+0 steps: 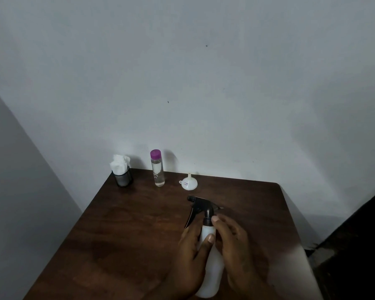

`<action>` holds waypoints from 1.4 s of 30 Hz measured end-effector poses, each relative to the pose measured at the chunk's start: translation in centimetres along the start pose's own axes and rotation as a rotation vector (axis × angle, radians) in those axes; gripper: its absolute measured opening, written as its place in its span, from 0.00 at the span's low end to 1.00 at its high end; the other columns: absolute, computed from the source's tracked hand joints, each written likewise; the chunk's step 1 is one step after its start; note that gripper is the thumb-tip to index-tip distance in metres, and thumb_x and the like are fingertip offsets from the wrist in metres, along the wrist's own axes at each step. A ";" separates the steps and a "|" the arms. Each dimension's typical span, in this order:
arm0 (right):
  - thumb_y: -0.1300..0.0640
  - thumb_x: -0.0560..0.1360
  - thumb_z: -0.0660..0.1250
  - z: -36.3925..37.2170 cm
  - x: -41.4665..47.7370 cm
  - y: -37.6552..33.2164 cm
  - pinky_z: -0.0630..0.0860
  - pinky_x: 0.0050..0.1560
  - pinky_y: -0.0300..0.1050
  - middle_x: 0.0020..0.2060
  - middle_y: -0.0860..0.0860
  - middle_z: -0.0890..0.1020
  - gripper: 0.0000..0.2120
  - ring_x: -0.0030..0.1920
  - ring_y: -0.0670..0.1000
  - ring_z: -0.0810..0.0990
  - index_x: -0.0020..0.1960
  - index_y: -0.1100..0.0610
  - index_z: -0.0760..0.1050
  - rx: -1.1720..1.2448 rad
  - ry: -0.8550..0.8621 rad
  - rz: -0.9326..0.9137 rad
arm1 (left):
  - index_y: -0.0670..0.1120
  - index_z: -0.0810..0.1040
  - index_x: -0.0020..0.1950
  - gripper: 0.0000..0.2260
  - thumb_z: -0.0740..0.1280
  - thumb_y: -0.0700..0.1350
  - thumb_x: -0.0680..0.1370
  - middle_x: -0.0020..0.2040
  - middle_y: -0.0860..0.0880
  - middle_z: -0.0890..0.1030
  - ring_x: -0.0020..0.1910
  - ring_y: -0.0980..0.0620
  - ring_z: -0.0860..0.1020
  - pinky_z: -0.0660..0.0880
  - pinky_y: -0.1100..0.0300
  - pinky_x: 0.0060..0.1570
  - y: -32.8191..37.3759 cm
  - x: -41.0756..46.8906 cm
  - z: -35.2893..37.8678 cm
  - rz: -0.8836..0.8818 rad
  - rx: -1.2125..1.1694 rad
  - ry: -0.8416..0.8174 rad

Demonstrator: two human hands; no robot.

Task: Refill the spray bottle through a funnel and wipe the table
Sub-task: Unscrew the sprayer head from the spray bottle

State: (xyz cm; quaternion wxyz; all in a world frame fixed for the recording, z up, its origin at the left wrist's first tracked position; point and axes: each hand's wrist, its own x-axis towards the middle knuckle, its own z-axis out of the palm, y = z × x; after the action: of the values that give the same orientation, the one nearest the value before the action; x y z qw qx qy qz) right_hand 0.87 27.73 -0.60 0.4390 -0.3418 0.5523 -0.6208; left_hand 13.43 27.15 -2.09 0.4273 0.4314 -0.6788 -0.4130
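Observation:
A white spray bottle (211, 269) with a black trigger head (200, 205) stands upright near the table's front. My left hand (191, 256) wraps around its white body, thumb across the front. My right hand (236, 245) is at the bottle's neck, its thumb and fingers on the black collar (207, 221) under the trigger head. Farther back, a white funnel (188, 182) lies mouth-down with its spout up. A clear bottle with a purple cap (157, 168) holding clear liquid stands to the funnel's left.
A black mesh cup with white tissues (122, 172) stands at the back left corner of the dark wooden table (117, 234). The table is pushed against a pale wall. A dark area lies beyond its right edge.

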 end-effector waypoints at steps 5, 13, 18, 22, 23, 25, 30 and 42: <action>0.51 0.71 0.77 0.1 -0.5 -0.3 0.81 0.38 0.39 0.39 0.52 0.86 0.06 0.38 0.49 0.86 0.46 0.49 0.82 -0.071 -0.011 -0.102 | 0.51 0.72 0.77 0.21 0.63 0.53 0.84 0.72 0.55 0.79 0.73 0.54 0.75 0.73 0.42 0.71 -0.5 -0.2 0.0 0.016 0.024 -0.001; 0.54 0.77 0.72 0.1 -0.8 0.0 0.81 0.44 0.39 0.46 0.48 0.88 0.04 0.46 0.44 0.86 0.48 0.47 0.85 -0.041 0.001 -0.051 | 0.58 0.67 0.80 0.22 0.64 0.52 0.85 0.76 0.57 0.74 0.78 0.54 0.70 0.70 0.44 0.75 -0.2 -0.3 -0.1 0.075 0.037 0.012; 0.53 0.74 0.75 -0.1 -0.8 0.0 0.82 0.43 0.44 0.42 0.49 0.87 0.04 0.43 0.48 0.87 0.47 0.46 0.82 -0.120 -0.004 -0.082 | 0.57 0.68 0.80 0.23 0.62 0.58 0.85 0.75 0.59 0.75 0.76 0.55 0.72 0.71 0.41 0.73 -0.4 -0.3 -0.1 0.066 0.037 0.005; 0.59 0.80 0.67 -0.3 -0.8 -0.2 0.81 0.43 0.39 0.44 0.46 0.88 0.13 0.46 0.45 0.87 0.46 0.43 0.86 -0.025 0.017 0.001 | 0.56 0.67 0.81 0.24 0.64 0.57 0.84 0.78 0.60 0.72 0.79 0.56 0.68 0.68 0.39 0.76 -0.5 -0.4 -0.1 0.053 0.037 0.002; 0.57 0.79 0.69 -0.2 -0.8 -0.3 0.82 0.44 0.40 0.45 0.46 0.88 0.10 0.46 0.45 0.87 0.47 0.43 0.85 -0.037 0.009 -0.006 | 0.56 0.68 0.80 0.24 0.64 0.56 0.84 0.77 0.60 0.73 0.78 0.56 0.69 0.69 0.39 0.75 -0.4 -0.5 -0.1 0.059 0.049 0.011; 0.53 0.75 0.74 0.0 -1.0 -0.4 0.82 0.43 0.40 0.45 0.47 0.88 0.05 0.46 0.46 0.87 0.50 0.45 0.83 -0.108 -0.026 -0.061 | 0.60 0.70 0.78 0.21 0.63 0.55 0.84 0.74 0.60 0.76 0.75 0.56 0.73 0.71 0.40 0.73 -0.2 -0.5 -0.1 0.066 0.058 0.026; 0.55 0.73 0.76 -0.1 -0.8 -0.3 0.80 0.37 0.37 0.38 0.50 0.87 0.05 0.38 0.47 0.86 0.44 0.47 0.83 -0.150 0.006 -0.102 | 0.70 0.67 0.76 0.21 0.62 0.56 0.83 0.74 0.66 0.75 0.75 0.60 0.72 0.66 0.37 0.76 0.0 -0.4 0.1 0.051 0.076 0.007; 0.40 0.66 0.77 0.0 -0.6 -0.5 0.82 0.40 0.39 0.43 0.47 0.87 0.16 0.44 0.45 0.86 0.49 0.45 0.81 -0.190 -0.017 -0.083 | 0.59 0.75 0.72 0.16 0.62 0.52 0.84 0.68 0.58 0.81 0.70 0.55 0.78 0.73 0.38 0.69 0.3 -0.3 -0.2 0.072 0.085 0.018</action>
State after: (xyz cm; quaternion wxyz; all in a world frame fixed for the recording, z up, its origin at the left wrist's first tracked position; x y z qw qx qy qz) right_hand 1.01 28.31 -0.04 0.3832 -0.4097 0.5902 -0.5805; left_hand 13.61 27.46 -1.79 0.4292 0.4283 -0.7069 -0.3642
